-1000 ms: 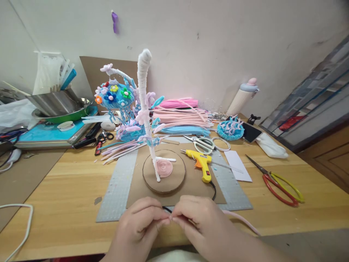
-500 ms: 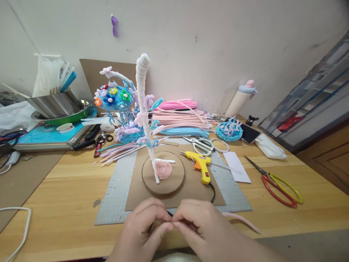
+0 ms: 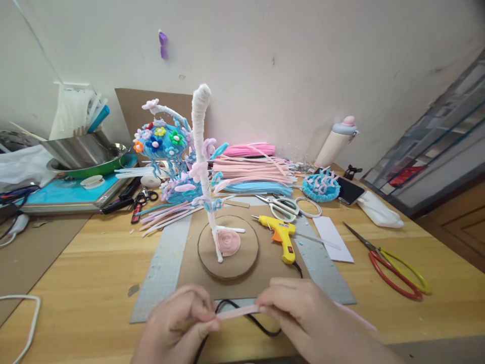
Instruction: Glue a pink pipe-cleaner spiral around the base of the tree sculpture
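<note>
At seven o'clock from the cardboard disc (image 3: 242, 260): left hand (image 3: 182, 318), lower part cut off by bottom edge, fingertips pinching a pale pink strip (image 3: 238, 312), that end hidden. Six o'clock: strip spans between the hands above a black cord (image 3: 271, 333), partly lost behind them. Between four and five: right hand (image 3: 297, 311), pinching strip, grip obscured. Four o'clock: pink length (image 3: 356, 317); cannot tell whether same piece.

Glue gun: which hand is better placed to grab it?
Probably the right hand: it is nearer the glue gun, whose handle points its way. It would need freeing: it and the left hand pinch the pink strip.
</note>
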Tool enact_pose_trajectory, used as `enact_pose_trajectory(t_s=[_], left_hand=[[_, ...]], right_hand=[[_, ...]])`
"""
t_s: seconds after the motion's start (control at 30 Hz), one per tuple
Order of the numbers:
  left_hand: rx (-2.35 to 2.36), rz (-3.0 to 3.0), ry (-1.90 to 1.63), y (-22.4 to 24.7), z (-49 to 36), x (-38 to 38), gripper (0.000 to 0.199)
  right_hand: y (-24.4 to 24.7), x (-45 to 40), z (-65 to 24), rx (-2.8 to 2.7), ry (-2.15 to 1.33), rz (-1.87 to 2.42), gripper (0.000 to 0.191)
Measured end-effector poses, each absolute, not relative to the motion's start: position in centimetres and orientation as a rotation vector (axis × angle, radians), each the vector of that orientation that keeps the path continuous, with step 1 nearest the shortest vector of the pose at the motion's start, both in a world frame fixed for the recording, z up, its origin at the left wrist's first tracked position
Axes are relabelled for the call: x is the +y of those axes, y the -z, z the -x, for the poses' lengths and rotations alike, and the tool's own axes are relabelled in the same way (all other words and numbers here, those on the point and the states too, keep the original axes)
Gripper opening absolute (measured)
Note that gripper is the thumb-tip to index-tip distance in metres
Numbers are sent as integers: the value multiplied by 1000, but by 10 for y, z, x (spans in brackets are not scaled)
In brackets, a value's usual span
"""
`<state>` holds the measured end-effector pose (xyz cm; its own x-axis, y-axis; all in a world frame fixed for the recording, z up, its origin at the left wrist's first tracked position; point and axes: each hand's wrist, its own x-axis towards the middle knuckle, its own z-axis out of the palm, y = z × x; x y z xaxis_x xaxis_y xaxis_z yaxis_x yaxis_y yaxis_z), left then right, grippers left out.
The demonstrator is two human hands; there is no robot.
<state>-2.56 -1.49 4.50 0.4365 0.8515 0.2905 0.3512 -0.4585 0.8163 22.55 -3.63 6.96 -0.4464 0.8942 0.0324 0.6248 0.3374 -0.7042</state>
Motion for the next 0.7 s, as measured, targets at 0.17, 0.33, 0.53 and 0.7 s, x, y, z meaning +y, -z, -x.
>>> enact_pose_trajectory(t_s=[0.17,0.33,0.53,0.7], left_hand=[[1228,-1857,-905,-46,59,-5,18],[1409,-1767,-935,-42,75,6,23],[1456,-1640,-950,-39,86,14,43],[1505,-1707,-929,-38,104,16,37]], right_hand=[[-62,-29,-259,-2049,-917,1488,21],[-55,-24,-276,-1980,-896,1607,23],[-51,-20,-282,-1890,-865,1702,26],[-48,-17,-293,-1793,-925,1733,29]])
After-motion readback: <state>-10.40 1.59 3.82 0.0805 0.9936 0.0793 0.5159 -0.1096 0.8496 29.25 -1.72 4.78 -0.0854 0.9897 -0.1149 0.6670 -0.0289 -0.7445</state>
